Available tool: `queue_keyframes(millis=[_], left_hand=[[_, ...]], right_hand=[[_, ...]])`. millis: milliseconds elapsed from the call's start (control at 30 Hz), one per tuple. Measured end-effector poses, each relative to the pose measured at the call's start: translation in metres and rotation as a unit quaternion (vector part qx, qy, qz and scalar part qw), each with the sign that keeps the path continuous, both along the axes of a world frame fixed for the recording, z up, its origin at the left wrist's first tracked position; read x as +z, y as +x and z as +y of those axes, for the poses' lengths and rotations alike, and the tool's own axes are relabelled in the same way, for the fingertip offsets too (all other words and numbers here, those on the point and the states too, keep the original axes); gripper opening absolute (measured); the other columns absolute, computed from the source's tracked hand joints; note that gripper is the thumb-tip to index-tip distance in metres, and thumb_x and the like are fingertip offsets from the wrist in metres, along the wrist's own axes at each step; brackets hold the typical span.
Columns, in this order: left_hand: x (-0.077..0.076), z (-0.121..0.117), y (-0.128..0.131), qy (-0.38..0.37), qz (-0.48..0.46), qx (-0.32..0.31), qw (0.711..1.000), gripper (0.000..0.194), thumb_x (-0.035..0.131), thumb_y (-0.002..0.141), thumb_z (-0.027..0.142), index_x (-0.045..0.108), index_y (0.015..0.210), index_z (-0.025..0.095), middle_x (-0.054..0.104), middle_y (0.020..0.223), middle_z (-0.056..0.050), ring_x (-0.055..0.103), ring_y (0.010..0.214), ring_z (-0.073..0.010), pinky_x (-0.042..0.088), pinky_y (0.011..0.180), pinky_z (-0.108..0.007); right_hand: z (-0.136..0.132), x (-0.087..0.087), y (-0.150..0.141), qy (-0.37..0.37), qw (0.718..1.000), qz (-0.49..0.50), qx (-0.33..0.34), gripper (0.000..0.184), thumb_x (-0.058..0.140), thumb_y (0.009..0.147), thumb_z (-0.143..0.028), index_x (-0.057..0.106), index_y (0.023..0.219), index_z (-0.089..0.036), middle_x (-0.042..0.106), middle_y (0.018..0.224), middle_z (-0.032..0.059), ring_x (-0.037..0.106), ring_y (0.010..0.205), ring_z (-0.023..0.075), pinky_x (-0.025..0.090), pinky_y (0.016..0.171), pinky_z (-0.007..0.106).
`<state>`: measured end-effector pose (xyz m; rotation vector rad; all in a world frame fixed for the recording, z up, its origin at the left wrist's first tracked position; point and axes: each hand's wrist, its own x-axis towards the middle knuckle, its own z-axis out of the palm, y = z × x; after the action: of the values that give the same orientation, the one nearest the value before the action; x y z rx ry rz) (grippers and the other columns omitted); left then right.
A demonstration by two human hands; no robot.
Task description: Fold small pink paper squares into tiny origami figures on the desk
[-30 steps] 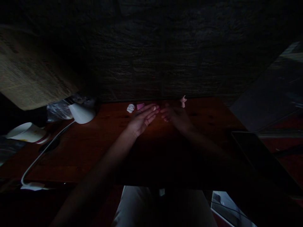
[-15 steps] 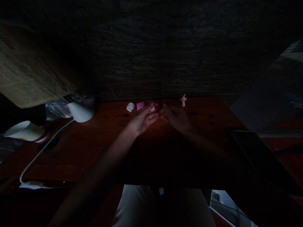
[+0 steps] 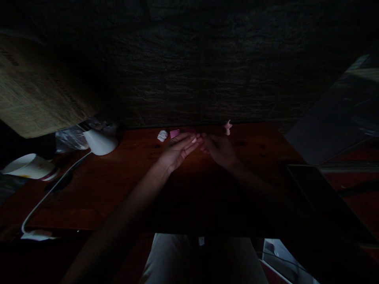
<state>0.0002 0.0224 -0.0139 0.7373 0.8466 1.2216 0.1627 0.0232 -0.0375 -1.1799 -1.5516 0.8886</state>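
My left hand is closed, with a small pale pink lump pinched at its thumb and fingertips. Close beside it, my right hand has its fingers curled inward toward the lump; whether anything sits in them is hidden. Just beyond the left hand lie a crumpled white lump and a flat pink piece. A darker magenta piece shows partly behind the fingertips. Past the right hand, a small pale pink fishtail-like shape stands near the wall.
On the wooden table, a white lamp-like cone with a cable and a tilted paper cup are at left. A cardboard box looms above them. A dark flat device lies at right. Lighting is very dim.
My left thumb has come down over the pale pink lump, and the fingers have drawn closer around it. The right hand stays curled in nearly the same place.
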Motion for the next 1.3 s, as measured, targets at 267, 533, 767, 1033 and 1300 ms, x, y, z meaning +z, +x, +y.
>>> queue_keyframes(millis=[267, 533, 767, 1033, 1300], left_hand=[[0.002, 0.002, -0.001, -0.013, -0.010, 0.021, 1.000, 0.005, 0.075, 0.090, 0.010, 0.072, 0.088, 0.014, 0.078, 0.079, -0.002, 0.075, 0.068, -0.0077, 0.060, 0.068, -0.013], [-0.003, 0.001, 0.000, 0.004, -0.019, -0.002, 1.000, 0.023, 0.066, 0.086, -0.005, 0.074, 0.099, 0.012, 0.081, 0.095, -0.007, 0.080, 0.089, -0.0137, 0.063, 0.092, -0.024], [-0.002, 0.002, -0.002, 0.000, -0.018, -0.011, 1.000, 0.026, 0.071, 0.087, 0.001, 0.074, 0.109, 0.013, 0.081, 0.103, -0.008, 0.079, 0.097, -0.0165, 0.062, 0.096, -0.027], [-0.003, -0.001, 0.001, 0.001, -0.027, -0.032, 0.999, 0.023, 0.067, 0.087, -0.002, 0.075, 0.103, 0.014, 0.081, 0.096, -0.007, 0.079, 0.094, -0.0167, 0.061, 0.098, -0.031], [-0.007, 0.001, 0.000, -0.024, -0.027, -0.032, 0.999, 0.004, 0.075, 0.091, 0.017, 0.071, 0.090, 0.016, 0.078, 0.081, -0.003, 0.076, 0.073, -0.0124, 0.064, 0.074, -0.023]], right_hand=[[0.001, -0.003, -0.001, 0.004, 1.000, -0.004, -0.008, 0.051, 0.052, 0.101, -0.063, 0.074, 0.081, -0.021, 0.076, 0.071, 0.0034, 0.070, 0.061, 0.0161, 0.053, 0.064, 0.029], [0.003, -0.003, -0.002, -0.020, 0.999, 0.051, 0.001, 0.041, 0.056, 0.100, -0.055, 0.069, 0.081, -0.021, 0.076, 0.075, 0.0035, 0.069, 0.060, 0.0144, 0.054, 0.060, 0.027], [0.005, -0.004, -0.004, -0.047, 0.994, 0.099, 0.028, 0.021, 0.059, 0.098, -0.037, 0.071, 0.096, -0.021, 0.078, 0.089, 0.0029, 0.069, 0.063, 0.0123, 0.053, 0.058, 0.024], [0.001, 0.005, 0.002, -0.004, 0.988, 0.137, 0.068, 0.020, 0.062, 0.089, -0.031, 0.073, 0.104, -0.023, 0.079, 0.098, 0.0037, 0.068, 0.066, 0.0137, 0.056, 0.063, 0.029], [-0.005, 0.009, -0.002, -0.019, 0.977, 0.149, 0.153, 0.025, 0.074, 0.082, -0.035, 0.077, 0.104, -0.025, 0.079, 0.094, 0.0015, 0.069, 0.070, 0.0148, 0.058, 0.064, 0.028]])
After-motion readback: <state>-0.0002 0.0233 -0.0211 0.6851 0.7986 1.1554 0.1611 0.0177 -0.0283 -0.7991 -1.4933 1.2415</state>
